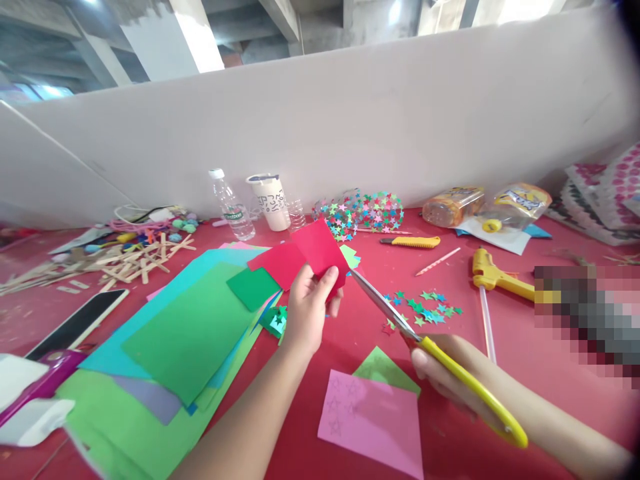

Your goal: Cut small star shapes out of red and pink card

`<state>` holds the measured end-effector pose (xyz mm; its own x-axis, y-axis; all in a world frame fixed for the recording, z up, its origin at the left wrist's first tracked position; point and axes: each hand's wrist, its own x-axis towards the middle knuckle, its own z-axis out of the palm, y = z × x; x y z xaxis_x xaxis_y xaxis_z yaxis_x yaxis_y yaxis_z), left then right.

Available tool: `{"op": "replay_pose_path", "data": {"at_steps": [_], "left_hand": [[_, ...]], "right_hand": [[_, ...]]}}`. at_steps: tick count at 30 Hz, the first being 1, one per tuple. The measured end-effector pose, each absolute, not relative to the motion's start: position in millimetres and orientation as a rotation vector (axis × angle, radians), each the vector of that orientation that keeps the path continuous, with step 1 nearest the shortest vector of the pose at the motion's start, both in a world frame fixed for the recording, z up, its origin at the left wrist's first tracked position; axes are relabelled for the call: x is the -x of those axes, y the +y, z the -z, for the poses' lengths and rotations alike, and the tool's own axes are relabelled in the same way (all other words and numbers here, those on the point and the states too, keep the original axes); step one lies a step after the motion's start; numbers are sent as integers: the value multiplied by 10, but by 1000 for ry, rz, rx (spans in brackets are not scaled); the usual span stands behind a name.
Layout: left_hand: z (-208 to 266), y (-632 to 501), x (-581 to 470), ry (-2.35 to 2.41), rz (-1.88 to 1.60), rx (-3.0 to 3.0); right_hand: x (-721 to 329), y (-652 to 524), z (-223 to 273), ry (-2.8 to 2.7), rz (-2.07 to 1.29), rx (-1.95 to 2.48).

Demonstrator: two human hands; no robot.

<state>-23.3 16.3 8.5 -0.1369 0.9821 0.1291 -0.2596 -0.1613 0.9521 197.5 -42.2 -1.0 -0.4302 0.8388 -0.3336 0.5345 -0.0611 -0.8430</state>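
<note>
My left hand (311,310) pinches a red piece of paper (317,243) above the table, thumb on top. Yellow-handled scissors (383,303) are in my right hand (443,367), fingers around the grip. Their blade tips point up and left, close to the red paper's right edge; whether they touch it I cannot tell. Below my hands lies a pink sheet (380,427) with stars drawn in pencil, partly over a light green sheet (383,369). Small cut-out stars (425,308) are scattered on the table behind the scissors.
Coloured sheets (190,327) are stacked at left, near craft sticks (150,260) and a phone (77,323). Along the back stand a water bottle (233,207), a cup (271,202) and a star-covered bottle (365,210). A yellow cutter (410,242) and glue gun (500,277) lie right.
</note>
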Motion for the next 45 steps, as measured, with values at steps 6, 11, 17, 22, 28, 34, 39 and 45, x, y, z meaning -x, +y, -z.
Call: {"op": "replay_pose_path", "data": {"at_steps": [6,11,17,22,28,34,39,45], "left_hand": [[-134,193,353,1078,-1416,-1023],[-204,196,383,1133,-1361,-996],[-192,198,387,1137,-1306,-999],[-173,185,366,1029,-1345,-989],[-163,156,273,794,-1161,-821],[-139,121,233,940,-1303,-974],[-136,125,248,1032,-1340,-1046],[-167,123,277,1051,-1305,-1067]], "right_hand": [[-2011,-422,-46,-2013,-1432,1452],[-2034,-442,-93,-2004,-1464,1440],[-2004,-424,-107,-1999,-1446,1471],[-1959,-421,-63,-1835,-1485,1595],[-1966,-387,-14,-1832,-1464,1575],[-1942,-393,-12,-1852,-1451,1544],[-1975,-382,-11,-1868,-1499,1527],[-1976,-402,-57,-1942,-1458,1494]]}}
